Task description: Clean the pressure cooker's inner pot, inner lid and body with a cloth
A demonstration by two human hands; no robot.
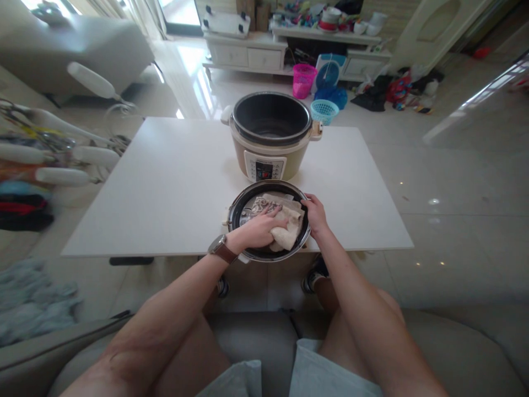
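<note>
An electric pressure cooker's round lid [232, 207] is tilted at the table's near edge, its dark and metal inside facing me. My right hand [314, 214] grips its rim on the right side, fingers closed around the edge. A beige cloth [292, 220] with a patterned part lies bunched inside the lid. My left hand [258, 229], a watch on its wrist, presses the cloth against the lid's inner face, thumb and forefinger apart on it; the other fingers are partly hidden. Just beyond the lid stands the pressure cooker [239, 149], uncovered, with a dark inner pot.
The cooker rests on a white table [173, 182]. On the left, a lamp-like frame with white arms [93, 80] reaches near the table's edge. Past the table are a pink basket [305, 81], a light-blue basket [324, 112] and a white cabinet [264, 59].
</note>
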